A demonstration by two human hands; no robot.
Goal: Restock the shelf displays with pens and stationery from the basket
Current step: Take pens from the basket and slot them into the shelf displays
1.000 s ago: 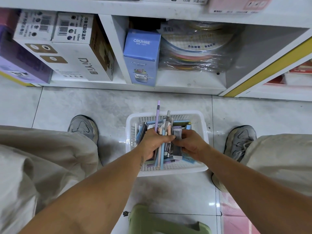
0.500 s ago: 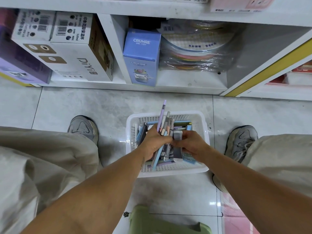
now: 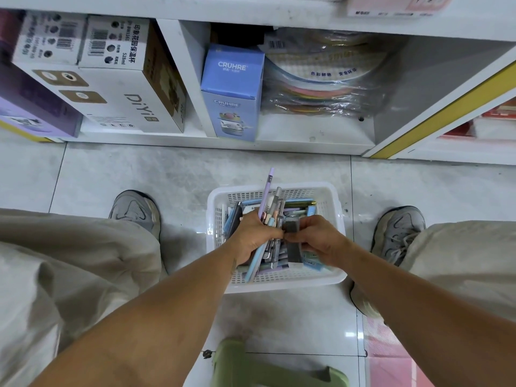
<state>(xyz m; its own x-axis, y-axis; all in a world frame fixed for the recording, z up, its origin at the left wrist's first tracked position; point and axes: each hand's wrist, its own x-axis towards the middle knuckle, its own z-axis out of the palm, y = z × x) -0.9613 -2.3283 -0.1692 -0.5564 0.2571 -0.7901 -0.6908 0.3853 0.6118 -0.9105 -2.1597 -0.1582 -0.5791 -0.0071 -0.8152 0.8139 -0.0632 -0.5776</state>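
Head view, basket: the white mesh basket (image 3: 332, 196) sits on the floor tiles between the person's shoes, just in front of the shelf's lower edge, filled with pens and flat stationery packs.
Left hand: the left hand (image 3: 255, 236) has its fingers curled round a bundle of pens (image 3: 272, 208) standing up over the basket's middle, probably gathered for carrying together to a display; a lilac pen (image 3: 267, 188) sticks out past the basket's far rim.
Right hand: the right hand (image 3: 315, 238) pinches a small grey block (image 3: 291, 227), perhaps an eraser, against the bundle, likely adding it or sorting it out.
Shelf: the white shelf (image 3: 315, 132) holds stock, not open pen displays.
Writing: a blue carton (image 3: 231, 90) reads "CRUHRE"; a white box (image 3: 131, 99) reads "DiYi" and "528ml"; other print is too blurred.
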